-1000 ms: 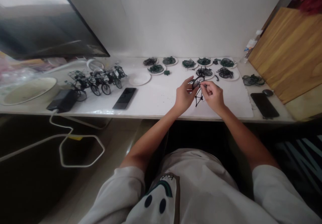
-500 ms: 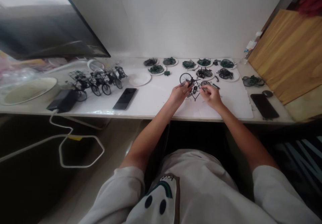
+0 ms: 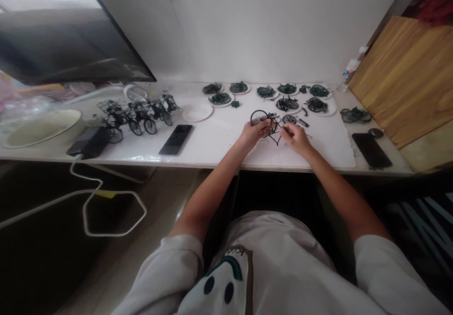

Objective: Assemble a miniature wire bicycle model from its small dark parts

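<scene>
My left hand point(image 3: 254, 133) is closed around a partly built black model bicycle point(image 3: 274, 139) above the white work surface. One spoked wheel point(image 3: 259, 116) of it stands up over my fingers, and the thin frame points toward me. My right hand point(image 3: 294, 136) is pinched at the right edge of the frame; whatever its fingertips hold is too small to make out. Just beyond that hand lie a loose wheel point(image 3: 289, 119) and a small dark part point(image 3: 303, 122).
Several plates of dark bicycle parts point(image 3: 287, 88) line the back. Assembled model bicycles point(image 3: 136, 114) stand to the left, near a bare white plate point(image 3: 197, 112) and a phone point(image 3: 176, 139). A second phone point(image 3: 371, 149) and a mouse point(image 3: 375, 132) are on the right.
The model bicycle has tilted slightly in my left hand, its wheel lower and further left. My right hand has shifted a little left and toward me, uncovering the loose wheel and the small part.
</scene>
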Demonstrator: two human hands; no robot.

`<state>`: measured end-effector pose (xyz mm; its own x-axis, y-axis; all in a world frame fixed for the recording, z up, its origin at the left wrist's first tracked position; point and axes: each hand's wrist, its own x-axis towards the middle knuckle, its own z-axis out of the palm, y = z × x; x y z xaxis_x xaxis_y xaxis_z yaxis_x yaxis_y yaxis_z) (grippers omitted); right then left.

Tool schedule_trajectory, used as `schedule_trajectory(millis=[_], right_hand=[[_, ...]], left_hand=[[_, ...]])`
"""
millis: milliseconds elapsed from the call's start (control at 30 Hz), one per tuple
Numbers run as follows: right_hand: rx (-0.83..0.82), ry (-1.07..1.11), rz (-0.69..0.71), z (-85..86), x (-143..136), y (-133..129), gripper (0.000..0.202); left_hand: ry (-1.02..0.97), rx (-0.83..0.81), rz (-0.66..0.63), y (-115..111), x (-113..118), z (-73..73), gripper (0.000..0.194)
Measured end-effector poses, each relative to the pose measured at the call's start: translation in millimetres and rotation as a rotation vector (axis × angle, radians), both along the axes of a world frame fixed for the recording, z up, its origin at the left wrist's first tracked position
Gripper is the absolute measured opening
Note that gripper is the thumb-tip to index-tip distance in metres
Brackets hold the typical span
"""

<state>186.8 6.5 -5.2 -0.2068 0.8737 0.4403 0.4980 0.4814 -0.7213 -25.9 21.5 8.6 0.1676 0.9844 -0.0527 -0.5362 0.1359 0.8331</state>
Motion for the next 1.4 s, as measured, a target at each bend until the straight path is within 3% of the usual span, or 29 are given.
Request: schedule_trajectory(millis=[133, 267, 467, 633, 867, 1167, 1400], right_hand=[[0.013, -0.080, -0.161, -2.1, 1.1, 1.8, 0.043], [0.023, -0.151, -0.287, -5.9, 4.3, 7.7, 0.037], [0.015, -0.244, -0.331, -4.5, 0.9, 6.6, 0.028], [-0.021, -0.299, -0.337, -4.1, -4.3, 3.9, 0.023], [-0.068, -0.420, -0.353, -3.0, -8.9, 1.2, 0.022], [-0.102, -0.605, -0.285, -1.6, -13.7, -4.7, 0.021], [-0.056, -0.461, -0.362, -2.7, -3.9, 3.6, 0.030]], left_hand=[[0.042, 0.022, 0.042, 5.6, -6.2, -0.6, 0.037], [0.060, 0.019, 0.177, 15.5, -24.7, 3.6, 0.036], [0.070, -0.024, 0.334, 35.9, -64.7, 2.5, 0.030], [0.162, -0.070, 0.313, 45.3, -87.2, -5.9, 0.028], [0.278, -0.017, 0.395, 41.2, -80.2, -3.0, 0.019], [0.258, 0.014, 0.402, 45.3, -83.4, -8.4, 0.029], [0.242, 0.028, 0.398, 42.6, -81.4, -5.1, 0.027]])
